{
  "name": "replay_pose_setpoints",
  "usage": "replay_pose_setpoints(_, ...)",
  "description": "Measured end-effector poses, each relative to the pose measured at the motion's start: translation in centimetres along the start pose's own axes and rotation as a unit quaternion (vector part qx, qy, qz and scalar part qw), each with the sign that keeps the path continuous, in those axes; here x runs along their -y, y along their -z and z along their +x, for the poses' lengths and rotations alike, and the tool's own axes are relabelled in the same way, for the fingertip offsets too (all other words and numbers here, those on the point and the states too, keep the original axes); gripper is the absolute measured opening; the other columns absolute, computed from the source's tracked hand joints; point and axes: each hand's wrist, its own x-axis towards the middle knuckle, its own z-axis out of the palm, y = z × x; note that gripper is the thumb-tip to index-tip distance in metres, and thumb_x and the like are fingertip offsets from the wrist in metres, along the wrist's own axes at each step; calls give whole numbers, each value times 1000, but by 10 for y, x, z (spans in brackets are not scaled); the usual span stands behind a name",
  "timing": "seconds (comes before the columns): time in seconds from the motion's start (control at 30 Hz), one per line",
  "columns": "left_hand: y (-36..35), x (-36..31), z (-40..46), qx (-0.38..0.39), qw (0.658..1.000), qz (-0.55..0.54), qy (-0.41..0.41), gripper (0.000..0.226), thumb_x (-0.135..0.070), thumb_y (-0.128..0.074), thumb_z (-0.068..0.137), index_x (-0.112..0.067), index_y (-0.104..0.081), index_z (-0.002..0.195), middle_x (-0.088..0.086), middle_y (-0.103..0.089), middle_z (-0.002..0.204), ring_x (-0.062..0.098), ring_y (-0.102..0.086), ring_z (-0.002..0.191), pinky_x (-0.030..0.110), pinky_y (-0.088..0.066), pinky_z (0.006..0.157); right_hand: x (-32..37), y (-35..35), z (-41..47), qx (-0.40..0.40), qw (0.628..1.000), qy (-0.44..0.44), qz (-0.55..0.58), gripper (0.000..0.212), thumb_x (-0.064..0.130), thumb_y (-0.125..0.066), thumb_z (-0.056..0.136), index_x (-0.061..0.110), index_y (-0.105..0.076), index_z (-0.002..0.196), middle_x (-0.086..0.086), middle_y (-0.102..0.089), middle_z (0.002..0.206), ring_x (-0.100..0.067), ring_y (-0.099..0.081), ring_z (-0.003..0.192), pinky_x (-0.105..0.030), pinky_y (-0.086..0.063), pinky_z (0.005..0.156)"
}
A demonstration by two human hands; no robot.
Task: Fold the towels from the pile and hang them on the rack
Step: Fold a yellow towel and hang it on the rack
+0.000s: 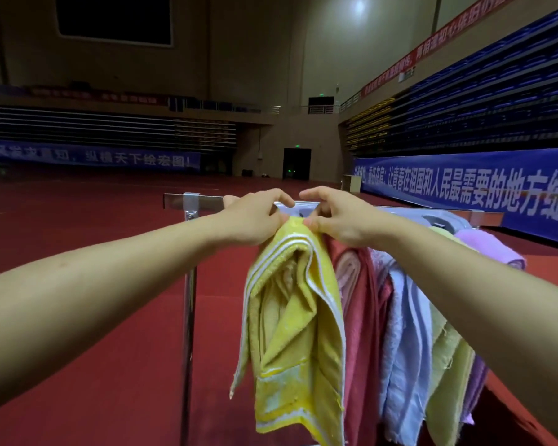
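Nearest: 2 bare forearms reaching in from the lower corners. Yellow towel [298, 333] with white stripes, folded, hanging from the rack [190, 201] rail. Left hand [253, 217] and right hand [339, 217] at its top edge, fingers [284, 199] curled, pinching the fold where it meets the rail. Just right, touching in a row: red towel [360, 317], pale blue towel [406, 349], green towel [448, 365], lilac towel [490, 249]. Rail mostly hidden behind hands and cloth; lower ends of the towels cut off by the frame. Beyond: red floor [78, 220], blue banners [464, 185], dim stands [464, 117], dark doorway [297, 164].
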Motion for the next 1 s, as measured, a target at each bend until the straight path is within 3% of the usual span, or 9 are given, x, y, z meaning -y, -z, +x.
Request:
replay_pose_setpoints(0.13, 17, 0, -4, -53, 997, -54, -10, 22, -32, -48, 98, -38, -55, 119, -18, -61, 75, 3, -59, 83, 43, -32, 102, 22, 3, 0, -32, 998, 26, 39, 48, 16, -59, 97, 18, -44, 142, 4, -61, 85, -6, -58, 70, -16, -47, 61)
replay_pose_setpoints(0.23, 37, 9, -13, -68, 981, -176, -35, 22, -35, -54, 92, -40, -59, 112, -21, -63, 72, 0, -58, 72, 43, -45, 89, 47, 4, -3, -52, 991, 63, 110, 47, 11, -56, 98, 15, -43, 143, 1, -59, 84, -4, -55, 69, -17, -47, 60)
replay_pose_setpoints(0.4, 52, 42, -47, -28, 958, -282, -41, 23, -22, -59, 94, -31, -62, 115, 6, -54, 79, 9, -55, 70, 23, -45, 66, 82, -18, -19, 40, 976, 30, 214, 44, 14, -58, 98, 19, -46, 140, 1, -57, 80, -12, -53, 70, -29, -45, 57)
replay_pose_setpoints(0.5, 59, 55, -58, 16, 938, -346, -2, 24, -10, -60, 95, -23, -59, 115, -3, -59, 70, 5, -54, 58, 18, -43, 54, 92, -41, -17, 66, 968, 20, 243, 49, 15, -61, 96, 18, -44, 143, -1, -59, 81, -16, -56, 74, -34, -46, 65)
replay_pose_setpoints(0.67, 77, 64, -61, 19, 938, -344, 26, 30, -11, -53, 99, -24, -55, 125, -8, -69, 67, 3, -63, 59, 17, -47, 58, 96, -39, 0, 110, 923, -38, 367, 64, 5, -59, 95, 22, -31, 150, -4, -61, 75, -14, -48, 65, -36, -43, 74)
replay_pose_setpoints(0.77, 70, 70, -60, 5, 940, -341, 32, 32, -11, -52, 100, -19, -52, 131, -10, -65, 58, 2, -59, 57, 15, -47, 58, 86, -32, 12, 111, 953, -19, 282, 72, 8, -64, 93, 18, -25, 152, -12, -67, 95, -16, -57, 76, -32, -51, 79)
replay_pose_setpoints(0.87, 50, 76, -52, 12, 946, -322, 41, 34, -12, -53, 100, -16, -50, 133, -12, -64, 59, 1, -57, 60, 14, -46, 61, 70, -29, 26, 85, 990, -7, 112, 80, 19, -70, 90, 16, -23, 154, -9, -74, 99, -20, -67, 92, -40, -55, 89)
replay_pose_setpoints(0.93, 39, 81, -43, 22, 951, -305, 47, 33, -19, -56, 99, -19, -50, 132, -13, -69, 69, 1, -61, 69, 21, -52, 71, 64, -28, 35, 79, 996, -16, 46, 82, 22, -71, 90, 17, -21, 155, -1, -74, 100, -17, -69, 94, -31, -57, 78)
replay_pose_setpoints(1.0, 30, 86, -31, 15, 957, -283, 54, 36, -25, -57, 98, -24, -50, 133, -6, -73, 84, 7, -63, 83, 31, -52, 86, 59, -31, 44, 66, 998, -17, 12, 82, 22, -70, 91, 18, -20, 155, 4, -73, 99, -8, -67, 79, -18, -51, 58)
